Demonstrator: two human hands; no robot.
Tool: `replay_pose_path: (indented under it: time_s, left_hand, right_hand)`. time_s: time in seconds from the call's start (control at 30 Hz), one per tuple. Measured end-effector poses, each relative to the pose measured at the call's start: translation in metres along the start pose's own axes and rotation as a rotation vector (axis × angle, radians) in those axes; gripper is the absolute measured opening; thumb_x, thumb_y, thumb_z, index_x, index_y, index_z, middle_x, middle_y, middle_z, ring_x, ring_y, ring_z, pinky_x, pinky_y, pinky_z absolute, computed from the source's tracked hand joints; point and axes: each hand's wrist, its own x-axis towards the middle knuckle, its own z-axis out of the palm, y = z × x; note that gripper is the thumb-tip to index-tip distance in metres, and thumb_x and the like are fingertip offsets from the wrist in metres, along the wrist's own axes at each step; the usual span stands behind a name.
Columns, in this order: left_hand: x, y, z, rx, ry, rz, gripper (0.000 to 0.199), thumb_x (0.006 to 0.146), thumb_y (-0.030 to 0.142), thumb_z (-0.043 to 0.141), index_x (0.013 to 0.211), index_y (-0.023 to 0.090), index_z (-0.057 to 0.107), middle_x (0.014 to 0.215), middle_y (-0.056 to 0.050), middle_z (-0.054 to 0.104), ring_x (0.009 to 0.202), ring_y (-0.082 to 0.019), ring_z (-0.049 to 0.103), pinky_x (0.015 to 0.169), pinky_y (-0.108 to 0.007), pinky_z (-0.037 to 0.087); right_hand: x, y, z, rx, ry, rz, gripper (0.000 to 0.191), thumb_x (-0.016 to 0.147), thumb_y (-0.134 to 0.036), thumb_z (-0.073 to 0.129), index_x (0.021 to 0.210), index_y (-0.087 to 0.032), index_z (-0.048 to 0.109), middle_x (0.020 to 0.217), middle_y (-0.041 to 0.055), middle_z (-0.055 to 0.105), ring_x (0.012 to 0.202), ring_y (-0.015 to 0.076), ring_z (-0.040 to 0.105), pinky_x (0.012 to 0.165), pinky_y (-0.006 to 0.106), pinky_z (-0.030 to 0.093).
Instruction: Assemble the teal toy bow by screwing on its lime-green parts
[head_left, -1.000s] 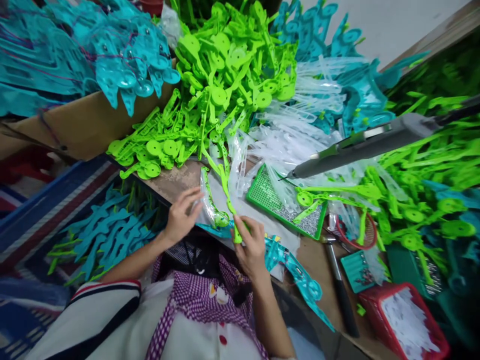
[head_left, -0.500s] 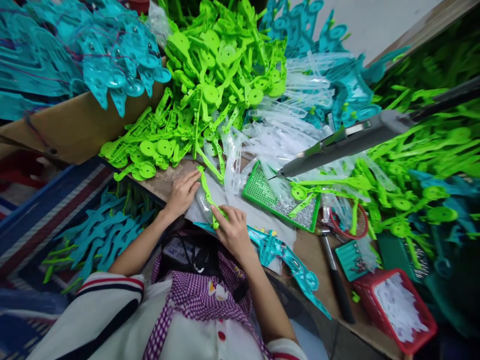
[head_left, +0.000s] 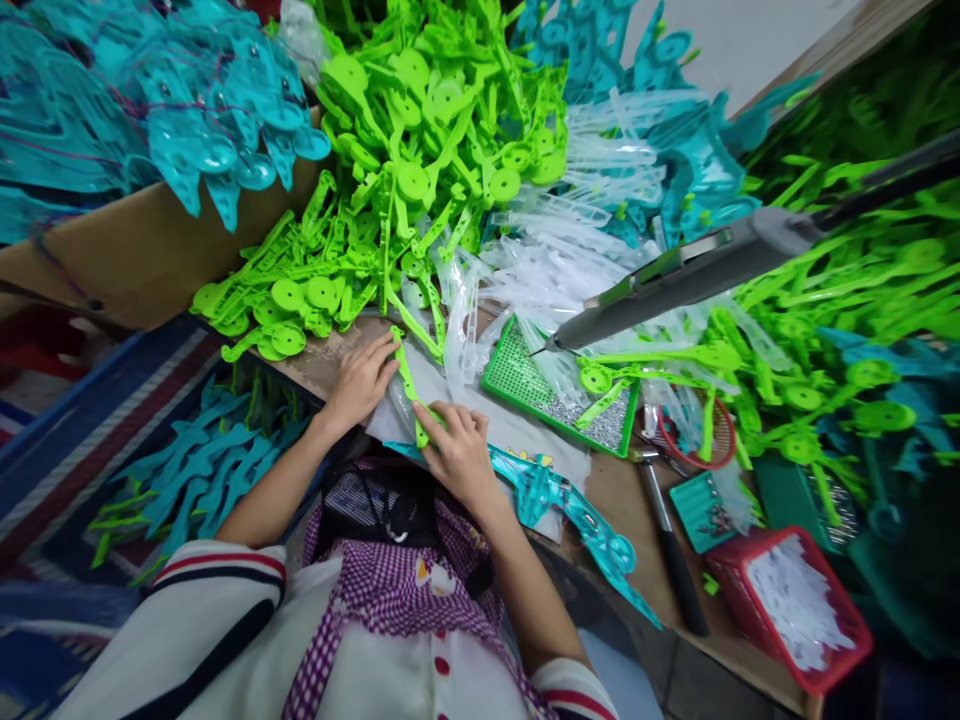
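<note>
A long green plastic piece (head_left: 406,378) lies tilted between my hands, over a clear plastic part (head_left: 399,400) at the table's front edge. My left hand (head_left: 361,378) is closed on the piece's upper end with its fingertips. The fingers of my right hand (head_left: 459,450) press together on its lower end. Beneath and beside my right hand lies a long blue plastic part (head_left: 536,490), stretching to the lower right on a pale sheet (head_left: 555,450).
A big heap of green pieces (head_left: 412,180) stands behind. To the right are a hanging electric screwdriver (head_left: 682,270), a green tray (head_left: 517,365) with small metal bits, a hammer (head_left: 671,550), and a red basket (head_left: 757,610) of white parts. A cardboard box (head_left: 150,250) borders the left.
The view has shifted slightly. Both hands keep their hold on the green piece, which now stands a little more upright.
</note>
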Motion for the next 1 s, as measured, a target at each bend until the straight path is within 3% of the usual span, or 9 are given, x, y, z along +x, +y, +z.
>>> replay_pose_path:
  time_s: [0.13,0.23,0.43,0.73,0.87,1.0]
  left_hand:
    - [0.003,0.005,-0.007,0.063,-0.039,-0.012,0.035,0.097,0.035,0.041,0.123,0.023,0.061,0.143,-0.008,0.056,0.127,-0.026,0.054,0.105,-0.044,0.038]
    - [0.003,0.006,-0.009,0.085,-0.046,-0.012,0.034,0.097,0.036,0.041,0.121,0.023,0.061,0.142,-0.008,0.056,0.127,-0.027,0.053,0.106,-0.045,0.036]
    - [0.001,0.010,-0.006,0.118,-0.039,-0.028,0.032,0.097,0.036,0.042,0.117,0.023,0.062,0.143,-0.007,0.055,0.128,-0.027,0.052,0.107,-0.046,0.033]
    - [0.000,0.012,0.000,0.125,0.015,-0.034,0.028,0.096,0.035,0.044,0.113,0.024,0.063,0.140,-0.008,0.057,0.127,-0.027,0.052,0.106,-0.046,0.033]
    - [-0.006,0.016,0.006,0.160,0.019,-0.049,0.032,0.097,0.034,0.041,0.119,0.022,0.062,0.143,-0.010,0.055,0.130,-0.026,0.051,0.106,-0.045,0.033]
    - [-0.011,0.017,0.011,0.194,0.040,-0.054,0.034,0.097,0.034,0.041,0.122,0.022,0.060,0.145,-0.011,0.053,0.131,-0.025,0.050,0.107,-0.044,0.032]
  right_hand:
    - [-0.002,0.000,-0.017,0.082,-0.111,0.009,0.053,0.092,-0.025,0.050,0.145,-0.023,0.044,0.128,0.0129,0.060,0.113,0.0263,0.053,0.090,0.042,0.037]
    - [-0.007,0.008,-0.023,0.178,-0.143,-0.018,0.047,0.096,-0.035,0.047,0.142,-0.022,0.047,0.136,0.0132,0.058,0.123,0.0257,0.052,0.095,0.043,0.038]
    - [-0.020,0.017,-0.004,0.171,-0.026,-0.013,0.034,0.101,-0.030,0.040,0.126,-0.023,0.062,0.132,0.0093,0.065,0.129,0.0223,0.056,0.108,0.047,0.032]
    - [-0.027,0.012,0.007,0.042,0.096,-0.040,0.033,0.099,-0.022,0.044,0.126,-0.020,0.062,0.130,0.0094,0.065,0.122,0.0203,0.062,0.111,0.046,0.033]
    - [-0.035,0.018,0.012,0.020,0.078,-0.049,0.036,0.100,-0.024,0.041,0.132,-0.022,0.058,0.133,0.0088,0.064,0.123,0.0188,0.061,0.116,0.047,0.029]
    - [-0.044,0.020,0.010,0.020,-0.041,-0.054,0.045,0.101,-0.025,0.034,0.145,-0.021,0.043,0.142,0.0088,0.056,0.134,0.0189,0.052,0.116,0.047,0.031]
